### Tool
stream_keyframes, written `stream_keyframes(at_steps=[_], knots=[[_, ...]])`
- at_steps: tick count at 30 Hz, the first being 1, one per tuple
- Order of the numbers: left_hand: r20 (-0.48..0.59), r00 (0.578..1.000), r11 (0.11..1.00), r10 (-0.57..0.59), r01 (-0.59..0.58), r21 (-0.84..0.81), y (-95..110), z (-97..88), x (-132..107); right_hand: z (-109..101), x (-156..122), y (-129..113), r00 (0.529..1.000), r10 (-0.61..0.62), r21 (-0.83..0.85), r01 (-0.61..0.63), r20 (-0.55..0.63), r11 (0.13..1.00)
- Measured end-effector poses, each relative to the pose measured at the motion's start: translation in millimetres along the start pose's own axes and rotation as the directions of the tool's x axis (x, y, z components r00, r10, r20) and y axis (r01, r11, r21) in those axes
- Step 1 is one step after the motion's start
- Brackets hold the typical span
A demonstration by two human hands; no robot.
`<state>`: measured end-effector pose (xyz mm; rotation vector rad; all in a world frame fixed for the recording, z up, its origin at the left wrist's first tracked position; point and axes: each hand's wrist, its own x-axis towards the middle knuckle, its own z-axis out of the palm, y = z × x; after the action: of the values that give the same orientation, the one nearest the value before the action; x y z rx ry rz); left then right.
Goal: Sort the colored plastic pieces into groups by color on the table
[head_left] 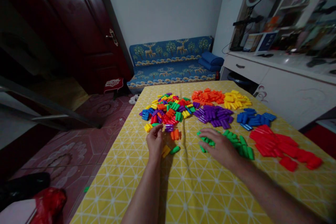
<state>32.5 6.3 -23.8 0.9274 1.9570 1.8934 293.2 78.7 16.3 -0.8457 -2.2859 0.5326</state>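
Small plastic building pieces shaped like joined tubes lie on the table in heaps. My left hand is at the near edge of a mixed-colour heap, its fingers curled together. A green piece shows right by its fingertips; whether it is gripped I cannot tell. Close to that hand lie a purple piece, an orange piece, a yellow piece and another green piece. My right hand, fingers apart, rests over the green heap, partly hiding it.
Sorted heaps of orange, yellow, purple, blue and red pieces sit along the right. A yellow patterned cloth covers the table. Beyond stand a blue sofa and white cabinet.
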Motion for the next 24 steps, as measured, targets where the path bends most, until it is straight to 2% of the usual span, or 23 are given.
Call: stream_keyframes(at_steps=[2, 4, 5, 7, 10, 12, 17, 21, 24], knots=[[0.038, 0.997, 0.997, 0.068, -0.069, 0.024, -0.2, 1.3, -1.1, 39.0, -0.7, -34.1, 0.993, -0.040, 0.049, 0.034, 0.114, 0.998], [0.130, 0.973, 0.977, 0.189, -0.199, 0.070, -0.6, 2.7, -2.3, 66.9, 3.5, -53.6, 0.991, -0.012, 0.023, 0.009, 0.130, 1.000], [0.194, 0.948, 0.955, 0.251, -0.275, 0.109, -0.8, 3.4, -3.0, 76.4, 7.4, -58.1, 0.992, 0.015, -0.007, -0.015, 0.125, 1.000], [0.340, 0.882, 0.890, 0.327, -0.408, 0.203, -1.2, 4.6, -4.6, 88.3, 16.7, -60.2, 0.991, 0.060, -0.070, -0.052, 0.116, 0.996], [0.480, 0.817, 0.819, 0.320, -0.493, 0.294, -1.5, 5.7, -6.3, 95.0, 26.8, -56.7, 0.992, 0.065, -0.109, -0.054, 0.105, 0.993], [0.479, 0.822, 0.818, 0.309, -0.486, 0.307, -1.4, 6.0, -6.7, 96.5, 27.6, -54.3, 0.996, 0.055, -0.082, -0.049, 0.071, 0.995], [0.364, 0.887, 0.888, 0.286, -0.388, 0.247, 1.4, 7.8, -7.3, 99.5, 21.1, -45.6, 0.995, 0.080, 0.101, -0.074, -0.064, 0.992], [0.231, 0.961, 0.976, 0.154, -0.184, 0.114, 6.4, 8.1, -8.0, 103.8, 20.9, -39.3, 0.977, 0.134, 0.280, -0.083, -0.166, 0.956], [0.240, 0.969, 0.997, 0.054, -0.038, -0.070, 12.7, 7.2, -9.2, 105.5, 21.5, -39.7, 0.960, 0.178, 0.334, -0.099, -0.217, 0.937]])
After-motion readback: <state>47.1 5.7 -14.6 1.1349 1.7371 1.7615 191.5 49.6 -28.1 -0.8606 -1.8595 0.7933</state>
